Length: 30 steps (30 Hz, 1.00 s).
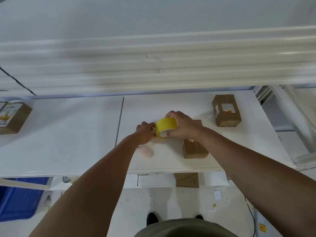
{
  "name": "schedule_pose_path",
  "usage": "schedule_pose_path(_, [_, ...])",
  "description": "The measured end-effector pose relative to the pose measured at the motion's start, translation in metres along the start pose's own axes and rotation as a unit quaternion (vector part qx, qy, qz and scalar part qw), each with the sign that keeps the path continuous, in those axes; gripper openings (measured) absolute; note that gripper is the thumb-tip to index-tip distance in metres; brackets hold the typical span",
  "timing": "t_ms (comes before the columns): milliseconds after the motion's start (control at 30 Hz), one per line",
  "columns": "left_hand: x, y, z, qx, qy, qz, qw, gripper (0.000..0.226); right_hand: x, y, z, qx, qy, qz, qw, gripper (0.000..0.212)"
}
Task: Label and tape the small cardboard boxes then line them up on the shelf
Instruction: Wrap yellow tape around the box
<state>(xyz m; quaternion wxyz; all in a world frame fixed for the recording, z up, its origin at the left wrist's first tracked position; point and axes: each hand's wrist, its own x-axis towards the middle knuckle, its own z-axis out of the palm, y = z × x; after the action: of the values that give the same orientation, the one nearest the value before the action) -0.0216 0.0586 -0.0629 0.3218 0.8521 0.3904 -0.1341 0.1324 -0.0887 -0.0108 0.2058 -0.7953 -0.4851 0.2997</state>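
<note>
My right hand [183,124] grips a yellow roll of tape [165,126] above the white table [77,142]. My left hand [145,132] touches the roll's left side with its fingers pinched there; whether it holds the tape's end is hidden. A small cardboard box [195,149] lies under my right wrist, partly covered by it. A second small cardboard box [226,110] with a white label lies at the back right. A third labelled box [12,117] sits at the far left edge.
A white shelf [153,65] runs across above the table's back. A pale pinkish blob [145,152] lies on the table below my left hand. A blue crate [18,199] stands under the table at left; another cardboard box [187,179] sits below the table's front edge.
</note>
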Motion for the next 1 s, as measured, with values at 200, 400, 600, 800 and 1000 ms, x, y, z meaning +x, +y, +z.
schedule_pose_path(200, [0.001, -0.005, 0.006, 0.032, -0.001, 0.037, 0.999, 0.055, -0.010, 0.005, 0.004, -0.012, 0.051, -0.040, 0.998, 0.053])
schedule_pose_path(400, [-0.009, -0.013, -0.008, -0.123, -0.001, 0.079, 0.989, 0.014, -0.016, -0.001, -0.014, -0.008, 0.044, -0.076, 0.996, 0.050])
schedule_pose_path(600, [-0.019, -0.029, -0.015, -0.272, 0.005, 0.074, 0.959, 0.007, -0.022, -0.006, -0.024, 0.011, 0.045, -0.091, 0.995, 0.047])
schedule_pose_path(800, [-0.021, -0.026, 0.005, -0.270, 0.088, 0.050, 0.957, 0.010, -0.029, -0.001, -0.016, -0.005, 0.052, -0.084, 0.995, 0.043])
schedule_pose_path(1000, [-0.026, -0.024, 0.016, -0.269, 0.136, 0.026, 0.953, 0.018, -0.026, -0.003, -0.005, -0.015, 0.060, -0.082, 0.995, 0.042])
